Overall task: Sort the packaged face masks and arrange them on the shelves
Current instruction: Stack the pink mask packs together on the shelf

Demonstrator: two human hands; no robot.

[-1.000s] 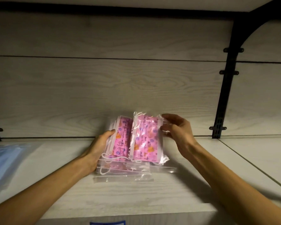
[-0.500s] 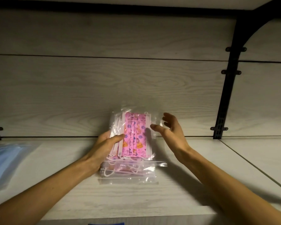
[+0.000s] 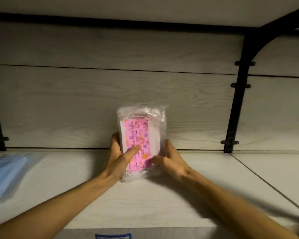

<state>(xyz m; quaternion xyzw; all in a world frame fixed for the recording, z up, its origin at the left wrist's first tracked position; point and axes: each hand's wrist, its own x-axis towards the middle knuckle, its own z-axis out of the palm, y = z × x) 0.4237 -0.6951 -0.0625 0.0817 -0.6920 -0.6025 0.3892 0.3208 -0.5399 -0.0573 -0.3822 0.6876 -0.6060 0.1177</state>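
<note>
I hold the pink mask packets [image 3: 139, 144] upright between both hands, left hand [image 3: 118, 156] and right hand [image 3: 169, 160] gripping the sides; the long axis stands vertical on the shelf [image 3: 205, 178], both hands equally near.

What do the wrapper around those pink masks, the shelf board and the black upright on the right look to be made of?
The wrapper looks like thin clear plastic film: glossy, crinkled, see-through. The pink masks inside seem a soft printed fabric, probably non-woven, with pleats showing. The shelf board looks like pale wood-grain laminate, matte; real wood cannot be ruled out. The black upright is likely painted metal, given its slots and bolts.
</note>
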